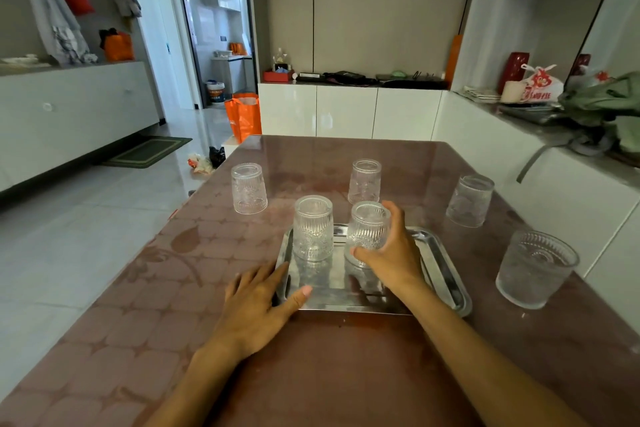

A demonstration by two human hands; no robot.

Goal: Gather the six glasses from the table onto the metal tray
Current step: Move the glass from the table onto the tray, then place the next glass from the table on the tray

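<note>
One glass (367,226) gripped in right hand (391,253) over tray (446,274); left hand (258,302) spread flat.

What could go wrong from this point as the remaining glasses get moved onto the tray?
The right hand grips a glass close beside the glass already on the tray; they could knock together. The metal tray might slide if the left hand at its corner lets go. The near-right glass stands close to the table edge, where a reach could tip it off.

White cabinets (346,111), glossy tiled floor (86,218), open doorway (221,28)
</note>
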